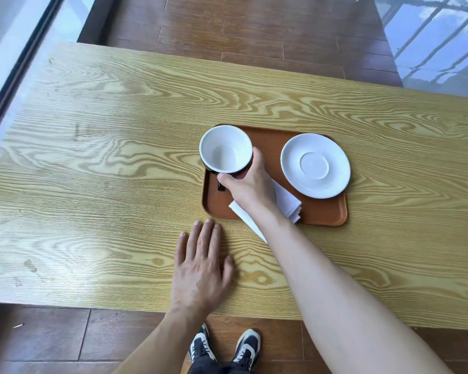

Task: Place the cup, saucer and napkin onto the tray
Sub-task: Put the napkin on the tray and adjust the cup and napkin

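Upright, the cup (pixel 225 149) is gripped at its dark wall by the right hand (pixel 250 184) over the tray's (pixel 323 214) nine-o'clock end. At three o'clock the saucer (pixel 315 165) sits on the tray; at six the napkin (pixel 287 203) overhangs the rim. Further out, the left hand (pixel 200 268) is laid flat, fingers released, on the table (pixel 106 171).

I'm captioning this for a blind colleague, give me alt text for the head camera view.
The right hand grips a white-lined dark cup over the left end of a brown tray on a wooden table. A white saucer sits at the tray's right, a napkin overhangs its near edge, and the left hand rests flat on the table.
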